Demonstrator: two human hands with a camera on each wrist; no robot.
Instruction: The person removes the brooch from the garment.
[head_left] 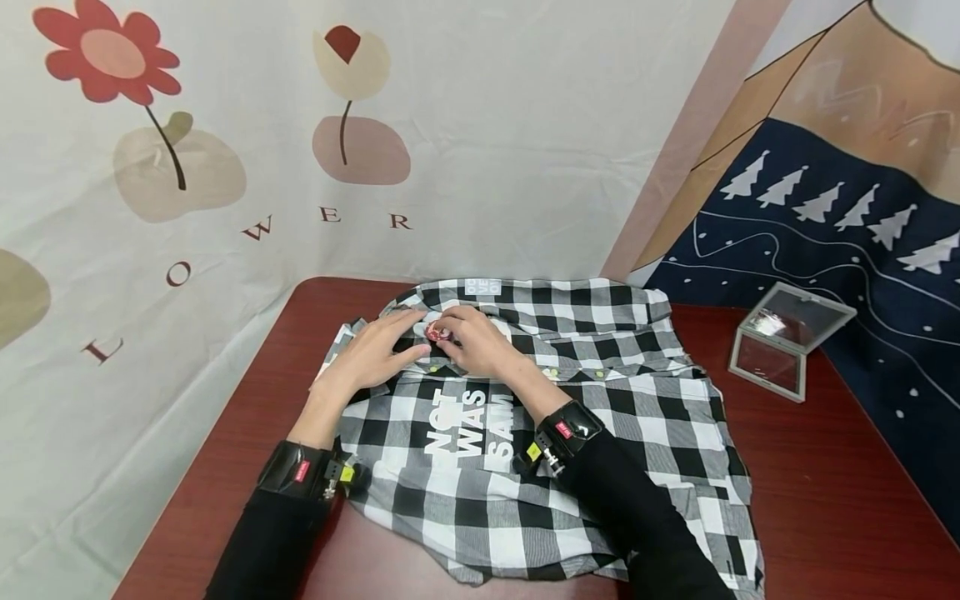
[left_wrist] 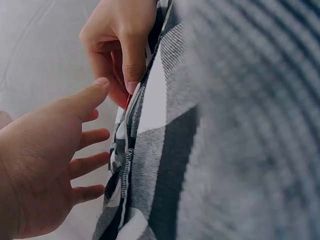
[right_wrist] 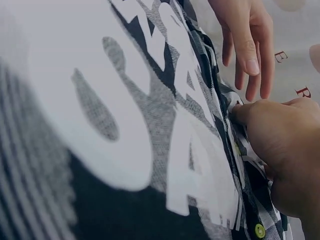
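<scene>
Head view shows my left hand [head_left: 372, 353] lying flat on the checked shirt [head_left: 600, 400], fingers straight and spread, tips near the placket; my right hand [head_left: 480, 342] sits just beside it, fingers curled and pinching the shirt's edge, with a small red thing [head_left: 438, 332] between the two hands that I cannot make out; on the left wrist view my fingers [left_wrist: 90, 165] stay apart and loose next to the fabric's stitched edge [left_wrist: 127, 165], while the other hand's thumb and forefinger nip the cloth above; on the right wrist view my thumb [right_wrist: 245, 112] presses at the placket, and a yellow-green button [right_wrist: 259, 230] shows lower down. The shirt lies spread across the dark red table [head_left: 825, 467], black and white, with white letters reading "NOT WAS SAM" [head_left: 470, 431] on its front and a small printed label at the collar too small to read; black wrist bands [head_left: 567, 431] carry red tags; a clear box [head_left: 787, 337] stands at the table's right; the backdrop [head_left: 225, 167] behind shows flowers and the letters "L O W E R".
</scene>
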